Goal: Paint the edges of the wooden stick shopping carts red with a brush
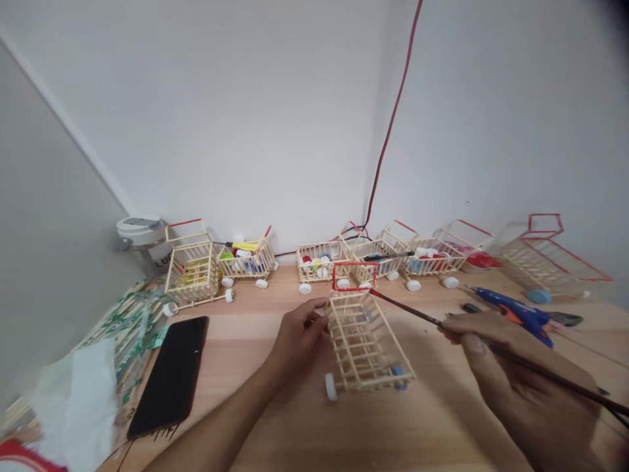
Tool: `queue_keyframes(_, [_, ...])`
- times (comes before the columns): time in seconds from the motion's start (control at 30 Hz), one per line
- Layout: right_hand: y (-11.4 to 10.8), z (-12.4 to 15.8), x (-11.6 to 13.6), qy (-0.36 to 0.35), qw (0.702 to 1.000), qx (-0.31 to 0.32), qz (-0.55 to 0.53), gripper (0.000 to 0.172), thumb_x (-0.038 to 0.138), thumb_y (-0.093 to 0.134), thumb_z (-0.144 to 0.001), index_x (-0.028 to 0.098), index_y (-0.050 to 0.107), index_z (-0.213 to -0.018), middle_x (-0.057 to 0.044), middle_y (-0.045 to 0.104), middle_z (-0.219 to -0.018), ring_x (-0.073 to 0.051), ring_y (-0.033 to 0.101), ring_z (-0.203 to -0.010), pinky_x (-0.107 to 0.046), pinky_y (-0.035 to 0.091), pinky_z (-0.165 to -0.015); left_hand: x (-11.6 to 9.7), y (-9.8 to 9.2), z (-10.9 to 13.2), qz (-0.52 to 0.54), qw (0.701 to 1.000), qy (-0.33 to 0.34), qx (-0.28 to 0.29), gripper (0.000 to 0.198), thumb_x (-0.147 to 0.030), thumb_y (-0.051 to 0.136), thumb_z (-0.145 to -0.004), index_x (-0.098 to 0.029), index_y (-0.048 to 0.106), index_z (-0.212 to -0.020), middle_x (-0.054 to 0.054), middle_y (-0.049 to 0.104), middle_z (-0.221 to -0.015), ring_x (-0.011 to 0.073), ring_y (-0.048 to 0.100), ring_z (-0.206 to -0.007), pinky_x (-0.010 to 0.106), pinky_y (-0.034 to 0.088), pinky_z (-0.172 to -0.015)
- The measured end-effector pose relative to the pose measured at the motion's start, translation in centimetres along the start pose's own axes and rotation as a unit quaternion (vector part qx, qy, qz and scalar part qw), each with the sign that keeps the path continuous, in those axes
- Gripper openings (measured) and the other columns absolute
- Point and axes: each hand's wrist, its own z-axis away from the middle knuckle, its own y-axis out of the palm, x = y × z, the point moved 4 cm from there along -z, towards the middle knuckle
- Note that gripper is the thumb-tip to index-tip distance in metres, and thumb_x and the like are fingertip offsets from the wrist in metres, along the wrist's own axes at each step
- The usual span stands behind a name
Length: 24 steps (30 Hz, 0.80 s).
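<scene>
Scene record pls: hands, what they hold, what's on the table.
left hand: holds cart by its left side
right hand: grips brush, tip at the cart's red handle
cart: stick-built, white and blue wheels at its near end
table: wood
rear: row of carts, some holding small coloured bits
left: black phone, lying flat
right: blue glue gun
cable: red, runs up behind the row

A small cart [366,341] of pale wooden sticks, red-handled, with white and blue bottle-cap wheels, stands tilted on the wooden surface [417,426], and a thin dark paintbrush [407,309] slants down with its tip at that red handle.
</scene>
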Motion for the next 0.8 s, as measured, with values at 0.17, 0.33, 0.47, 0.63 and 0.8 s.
queue_keyframes(0.17, [0.1, 0.2, -0.4, 0.008, 1.000, 0.008, 0.022, 0.012, 0.025, 0.054, -0.087, 0.025, 0.065, -0.094, 0.003, 0.068, -0.084, -0.012, 0.064, -0.084, -0.025, 0.047, -0.086, 0.0, 0.0, 0.0, -0.003, 1.000, 0.004, 0.000, 0.036, -0.019, 0.053, -0.086, -0.015, 0.064, -0.120, 0.000, 0.069, -0.074, 0.0155, 0.064, -0.069, 0.023, 0.045, -0.066])
queue_keyframes(0.33, [0.1, 0.3, -0.3, 0.007, 1.000, 0.005, -0.009, 0.012, 0.022, 0.055, -0.086, 0.025, 0.064, -0.093, 0.003, 0.067, -0.084, -0.012, 0.065, -0.084, -0.024, 0.049, -0.084, 0.1, 0.1, 0.0, 0.006, 1.000, 0.005, 0.002, 0.036, -0.020, 0.054, -0.086, -0.015, 0.063, -0.120, 0.000, 0.069, -0.074, 0.0151, 0.064, -0.068, 0.023, 0.046, -0.065])
queue_keyframes(0.47, [0.2, 0.3, -0.2, 0.015, 1.000, 0.006, -0.004, 0.012, 0.023, 0.057, -0.085, 0.026, 0.065, -0.093, 0.002, 0.068, -0.086, -0.011, 0.064, -0.085, -0.024, 0.049, -0.085, 0.1, 0.1, 0.0, 0.010, 1.000, 0.007, -0.002, 0.035, -0.019, 0.054, -0.086, -0.016, 0.064, -0.120, 0.001, 0.069, -0.075, 0.0151, 0.063, -0.068, 0.024, 0.046, -0.066])
queue_keyframes(0.63, [-0.5, 0.2, 0.5, 0.047, 0.998, -0.011, -0.039, 0.011, 0.022, 0.056, -0.086, 0.026, 0.066, -0.088, 0.003, 0.066, -0.077, -0.010, 0.063, -0.076, -0.022, 0.050, -0.077, 0.3, 0.1, 0.0, 0.023, 1.000, 0.009, 0.001, 0.036, -0.019, 0.054, -0.086, -0.017, 0.064, -0.120, 0.001, 0.070, -0.079, 0.0152, 0.063, -0.070, 0.024, 0.046, -0.066])
queue_keyframes(0.8, [0.1, 0.6, -0.8, 0.180, 0.976, -0.021, -0.118, 0.015, 0.032, 0.057, -0.085, 0.023, 0.067, -0.079, 0.000, 0.065, -0.072, -0.013, 0.063, -0.072, -0.024, 0.049, -0.064, 0.7, 0.3, -0.1, 0.053, 0.999, 0.000, 0.001, 0.036, -0.019, 0.054, -0.086, -0.017, 0.064, -0.120, 0.001, 0.070, -0.078, 0.0143, 0.062, -0.068, 0.023, 0.046, -0.065])
